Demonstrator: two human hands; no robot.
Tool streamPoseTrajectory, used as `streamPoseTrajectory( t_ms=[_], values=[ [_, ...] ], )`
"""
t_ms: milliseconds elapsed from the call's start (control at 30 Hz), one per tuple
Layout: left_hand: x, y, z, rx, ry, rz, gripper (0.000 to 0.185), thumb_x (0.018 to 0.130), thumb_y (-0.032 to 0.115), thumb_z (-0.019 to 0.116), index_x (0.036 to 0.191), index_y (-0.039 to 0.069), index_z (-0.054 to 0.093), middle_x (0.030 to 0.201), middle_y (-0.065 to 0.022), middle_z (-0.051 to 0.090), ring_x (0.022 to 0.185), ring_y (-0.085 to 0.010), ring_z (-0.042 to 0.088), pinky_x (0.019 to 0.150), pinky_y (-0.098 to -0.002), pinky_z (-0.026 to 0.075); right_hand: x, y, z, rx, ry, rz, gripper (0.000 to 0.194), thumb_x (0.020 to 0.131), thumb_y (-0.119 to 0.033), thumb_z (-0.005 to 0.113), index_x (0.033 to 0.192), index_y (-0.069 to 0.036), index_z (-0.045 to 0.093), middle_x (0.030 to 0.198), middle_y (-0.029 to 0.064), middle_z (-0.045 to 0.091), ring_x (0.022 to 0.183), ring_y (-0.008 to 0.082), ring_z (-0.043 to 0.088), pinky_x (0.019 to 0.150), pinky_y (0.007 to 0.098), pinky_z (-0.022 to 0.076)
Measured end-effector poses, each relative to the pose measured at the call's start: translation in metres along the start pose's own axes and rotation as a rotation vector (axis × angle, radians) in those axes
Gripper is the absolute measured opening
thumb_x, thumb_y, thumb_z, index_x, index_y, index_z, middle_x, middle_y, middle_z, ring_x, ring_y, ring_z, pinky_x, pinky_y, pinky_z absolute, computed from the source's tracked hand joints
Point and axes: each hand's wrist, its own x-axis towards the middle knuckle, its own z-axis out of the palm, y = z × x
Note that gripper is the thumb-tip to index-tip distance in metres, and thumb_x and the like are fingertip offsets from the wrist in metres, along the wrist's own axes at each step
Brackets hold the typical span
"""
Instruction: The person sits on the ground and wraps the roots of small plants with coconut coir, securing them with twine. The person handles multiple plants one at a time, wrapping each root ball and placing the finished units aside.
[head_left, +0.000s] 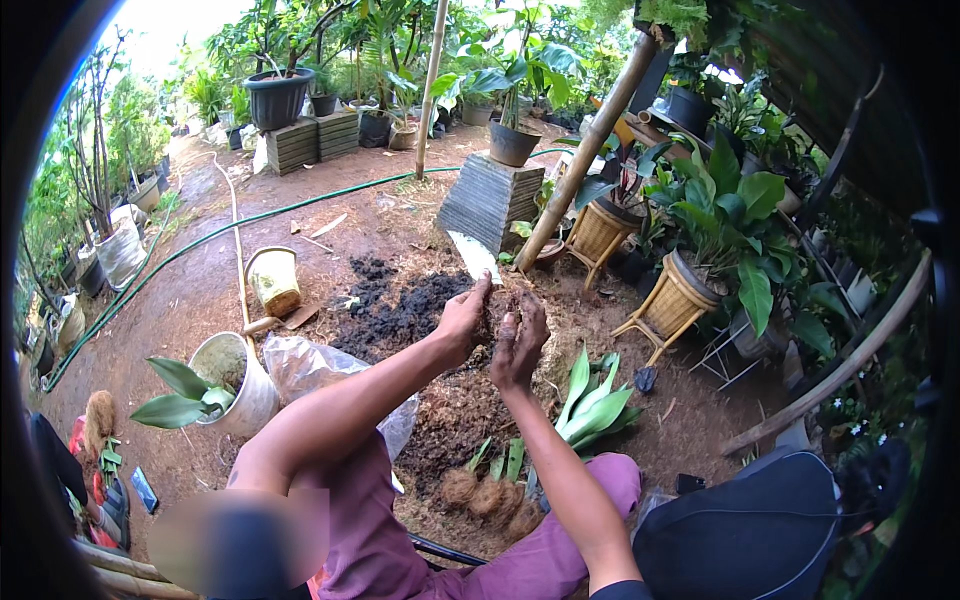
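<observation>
My left hand (463, 319) grips a pale, broad leaf cutting (475, 257), which points up and away and looks washed out by glare. Cupped close beside it, my soil-stained right hand (519, 341) holds a dark brown fibrous clump (489, 319), mostly hidden between the hands. Below my hands lies a spread of brown coir and soil (442, 420). Several coir-wrapped balls (480, 491) with short green leaf pieces sit near my knees. Loose pale-green sansevieria leaves (596, 401) lie to the right.
Black soil (409, 304) is heaped ahead. To the left are a white pot with a plant (259, 394), clear plastic sheeting (315, 364) and a tipped yellowish bucket (274, 281). A bamboo post (577, 165) and rattan planters (667, 296) stand right. Another person's foot (116, 510) shows at left.
</observation>
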Motion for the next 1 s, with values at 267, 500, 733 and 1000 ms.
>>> streamPoseTrajectory(
  t_ms=[267, 500, 733, 1000],
  values=[
    [0.006, 0.011, -0.017, -0.256, -0.102, -0.086, 0.052, 0.099, 0.051, 0.035, 0.112, 0.007, 0.059, 0.113, -0.012, 0.065, 0.101, -0.0273, 0.062, 0.097, -0.0431, 0.046, -0.002, -0.006, 0.021, -0.158, -0.279, -0.196, 0.058, 0.099, -0.044, 0.035, 0.137, -0.001, 0.042, 0.141, 0.0206, 0.038, 0.133, 0.0353, 0.031, 0.109, 0.0478, 0.0199],
    [-0.001, 0.047, -0.05, -0.391, -0.043, 0.034, 0.042, 0.096, 0.045, 0.048, 0.1, 0.004, 0.057, 0.086, -0.0125, 0.065, 0.079, -0.0273, 0.068, 0.069, -0.0376, 0.059, -0.019, 0.03, 0.042, -0.068, -0.162, -0.192, 0.054, 0.101, -0.047, 0.033, 0.138, -0.009, 0.042, 0.134, 0.0201, 0.045, 0.127, 0.0348, 0.041, 0.109, 0.0484, 0.0284],
    [-0.016, 0.079, -0.093, -0.372, 0.028, 0.065, 0.04, 0.092, 0.042, 0.055, 0.101, 0.003, 0.058, 0.089, -0.0146, 0.067, 0.079, -0.0275, 0.069, 0.071, -0.0389, 0.06, -0.075, 0.108, 0.071, -0.184, -0.718, 0.255, 0.043, 0.095, -0.033, 0.05, 0.124, -0.002, 0.052, 0.128, 0.0212, 0.053, 0.12, 0.0378, 0.05, 0.106, 0.0464, 0.0387],
    [-0.061, 0.099, -0.114, -0.278, 0.129, 0.082, 0.033, 0.097, 0.035, 0.048, 0.104, 0.003, 0.054, 0.091, -0.0153, 0.066, 0.081, -0.0253, 0.068, 0.07, -0.0363, 0.06, -0.123, 0.147, 0.156, -0.195, -1.239, 0.361, 0.057, 0.092, -0.034, 0.056, 0.135, 0.002, 0.047, 0.141, 0.0234, 0.045, 0.132, 0.0346, 0.042, 0.112, 0.0388, 0.0338]
  ],
)
